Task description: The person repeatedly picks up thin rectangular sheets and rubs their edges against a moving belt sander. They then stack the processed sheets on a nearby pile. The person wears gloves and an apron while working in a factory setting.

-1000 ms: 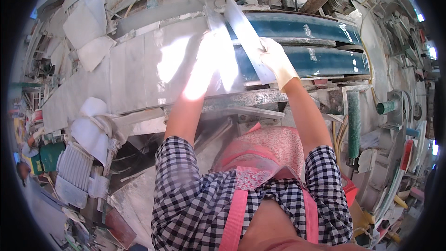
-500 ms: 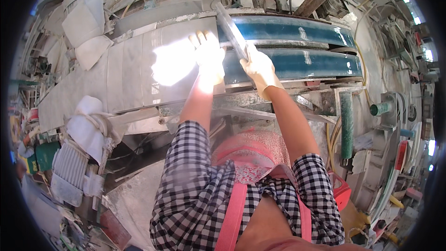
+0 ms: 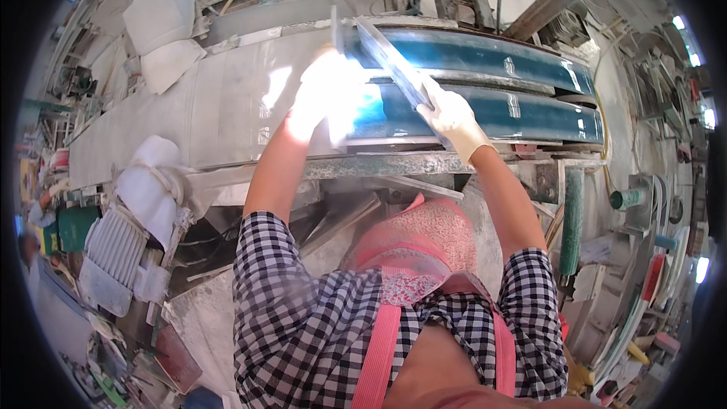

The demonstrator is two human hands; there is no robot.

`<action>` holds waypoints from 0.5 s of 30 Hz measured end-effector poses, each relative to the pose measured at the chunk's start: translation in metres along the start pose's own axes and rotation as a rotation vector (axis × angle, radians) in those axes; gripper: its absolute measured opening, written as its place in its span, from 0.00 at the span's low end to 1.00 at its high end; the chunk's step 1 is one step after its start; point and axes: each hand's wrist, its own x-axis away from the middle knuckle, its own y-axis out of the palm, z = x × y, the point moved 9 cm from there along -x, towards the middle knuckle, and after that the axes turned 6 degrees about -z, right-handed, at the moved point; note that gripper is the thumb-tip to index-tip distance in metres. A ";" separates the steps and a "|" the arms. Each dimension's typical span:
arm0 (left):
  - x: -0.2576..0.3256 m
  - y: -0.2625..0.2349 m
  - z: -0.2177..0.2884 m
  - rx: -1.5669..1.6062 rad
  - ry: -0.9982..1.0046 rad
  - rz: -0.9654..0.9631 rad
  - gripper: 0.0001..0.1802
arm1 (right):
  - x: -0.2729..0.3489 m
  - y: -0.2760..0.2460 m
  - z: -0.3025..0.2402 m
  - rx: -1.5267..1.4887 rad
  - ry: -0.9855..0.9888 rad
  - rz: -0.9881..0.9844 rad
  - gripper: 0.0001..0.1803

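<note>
My left hand [image 3: 322, 95], in a pale glove, is bleached by strong glare, so its fingers do not show clearly. It is at the raised edge of a thin grey tile [image 3: 335, 26], whose narrow edge sticks out above and below the hand. Gloved as well, my right hand [image 3: 452, 121] is closed around the long side of another thin tile [image 3: 390, 53], seen almost edge-on and slanting up to the left. Both tiles are over two blue conveyor belts [image 3: 485, 101] that run to the right.
Flat grey tiles [image 3: 219, 106] lie in a row on the left. A dusty motor [image 3: 113, 257] stands at the lower left, a green roller [image 3: 572, 220] at the right. A metal rail [image 3: 379, 164] runs along the near side. Machine frames and a slanting beam [image 3: 545, 7] are behind.
My left hand lay spread on the grey tile; now that tile's edge is raised at the hand. My right hand, with its tile, has moved right and slightly nearer. The view has shifted a little.
</note>
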 end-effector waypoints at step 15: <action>0.023 0.025 -0.014 -0.042 0.023 0.478 0.16 | -0.017 -0.011 -0.046 -0.085 -0.067 0.271 0.32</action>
